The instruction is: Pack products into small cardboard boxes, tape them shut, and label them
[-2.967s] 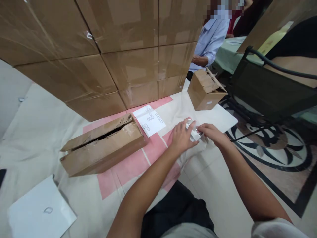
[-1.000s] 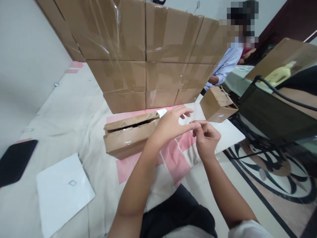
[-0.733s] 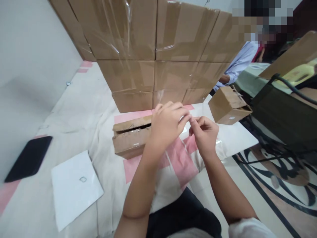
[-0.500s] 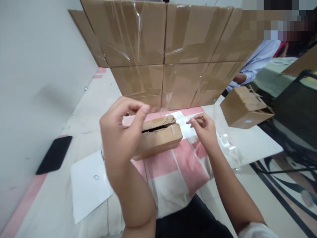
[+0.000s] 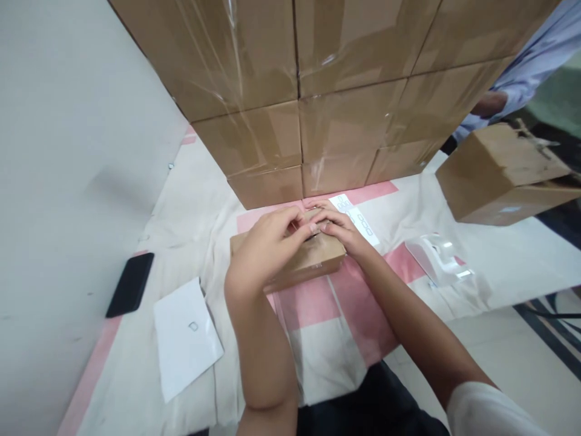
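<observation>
A long brown cardboard box [image 5: 313, 261] with a torn slit along its top lies on the pink and cream cloth in front of me. My left hand [image 5: 267, 248] rests on its top with the fingers curled and the thumb pinched against them at the slit; what it pinches is hidden. My right hand [image 5: 339, 229] lies on the box's far end, fingers stretched flat towards the left hand and touching its fingertips. A white sticker sheet [image 5: 358, 217] lies just behind the right hand.
A wall of taped cartons [image 5: 318, 91] stands right behind the box. A clear plastic packet [image 5: 438, 257] and a small open carton [image 5: 503, 175] lie to the right, a white sheet [image 5: 186, 327] and black phone [image 5: 131, 283] to the left. Another person's sleeve [image 5: 526, 79] shows far right.
Both hands came down from in front of me onto the top of the long box. My view swung left and lower, and the clear packet now lies on the cloth at the right.
</observation>
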Demonstrator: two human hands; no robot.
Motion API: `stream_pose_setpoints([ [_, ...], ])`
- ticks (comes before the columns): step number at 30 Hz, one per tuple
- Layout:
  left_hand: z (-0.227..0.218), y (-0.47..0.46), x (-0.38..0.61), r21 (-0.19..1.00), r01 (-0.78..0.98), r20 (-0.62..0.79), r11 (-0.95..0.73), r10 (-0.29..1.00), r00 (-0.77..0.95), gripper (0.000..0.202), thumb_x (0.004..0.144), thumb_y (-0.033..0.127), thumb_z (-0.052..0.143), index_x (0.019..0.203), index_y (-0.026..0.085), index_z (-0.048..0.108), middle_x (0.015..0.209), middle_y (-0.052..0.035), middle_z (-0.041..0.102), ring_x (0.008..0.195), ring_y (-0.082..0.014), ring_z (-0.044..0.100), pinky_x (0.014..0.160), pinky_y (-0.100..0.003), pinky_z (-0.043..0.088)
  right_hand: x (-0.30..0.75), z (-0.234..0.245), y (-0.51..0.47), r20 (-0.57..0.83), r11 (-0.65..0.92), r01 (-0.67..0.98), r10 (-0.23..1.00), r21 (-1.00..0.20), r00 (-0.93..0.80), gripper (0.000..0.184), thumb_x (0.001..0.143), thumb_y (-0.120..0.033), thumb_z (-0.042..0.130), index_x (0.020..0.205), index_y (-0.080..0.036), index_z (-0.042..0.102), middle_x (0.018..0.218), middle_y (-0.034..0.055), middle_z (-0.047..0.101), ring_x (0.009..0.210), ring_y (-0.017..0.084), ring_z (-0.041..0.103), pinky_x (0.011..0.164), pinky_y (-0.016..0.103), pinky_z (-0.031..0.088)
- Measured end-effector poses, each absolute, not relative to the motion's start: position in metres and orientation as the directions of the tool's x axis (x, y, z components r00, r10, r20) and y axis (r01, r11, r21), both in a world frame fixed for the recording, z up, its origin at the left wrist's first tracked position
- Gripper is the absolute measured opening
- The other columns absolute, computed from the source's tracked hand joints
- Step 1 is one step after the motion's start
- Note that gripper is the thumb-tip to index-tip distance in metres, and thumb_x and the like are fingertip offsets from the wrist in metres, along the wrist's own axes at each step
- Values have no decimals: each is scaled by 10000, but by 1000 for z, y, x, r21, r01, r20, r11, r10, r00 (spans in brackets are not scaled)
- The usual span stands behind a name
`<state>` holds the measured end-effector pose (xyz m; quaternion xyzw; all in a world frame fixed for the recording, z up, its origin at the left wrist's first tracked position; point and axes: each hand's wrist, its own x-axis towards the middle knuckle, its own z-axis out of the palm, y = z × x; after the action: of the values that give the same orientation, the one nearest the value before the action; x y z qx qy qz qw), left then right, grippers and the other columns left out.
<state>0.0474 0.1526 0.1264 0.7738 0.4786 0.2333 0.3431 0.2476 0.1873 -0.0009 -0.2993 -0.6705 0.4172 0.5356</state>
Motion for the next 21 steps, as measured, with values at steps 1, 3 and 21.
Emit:
stream_pose_setpoints([
  [1,125,155,48,752,590,16,-294,903,430,291,965,406,568,742,219,567,745,18,632,701,-163,568,631,-304,384,247,-2,186,473,472,-63,850,-879,-233,154,869,-274,635,940,-281,771,1323,43,620,1368,271,482,1200,475,302],
  [3,123,158,49,754,595,-6,-279,902,431,289,957,410,584,741,219,573,730,23,623,687,-156,561,624,-301,383,245,-4,185,481,474,-87,851,-876,-208,182,843,-231,625,939,-284,770,1284,41,622,1349,268,490,1194,466,311],
  [21,107,169,50,631,743,-67,-222,939,338,92,809,239,690,802,226,599,804,12,652,742,-177,574,622,-311,359,244,-4,183,479,480,-35,863,-877,-163,216,846,-248,591,949,-279,777,1283,45,633,1333,291,500,1193,493,321],
])
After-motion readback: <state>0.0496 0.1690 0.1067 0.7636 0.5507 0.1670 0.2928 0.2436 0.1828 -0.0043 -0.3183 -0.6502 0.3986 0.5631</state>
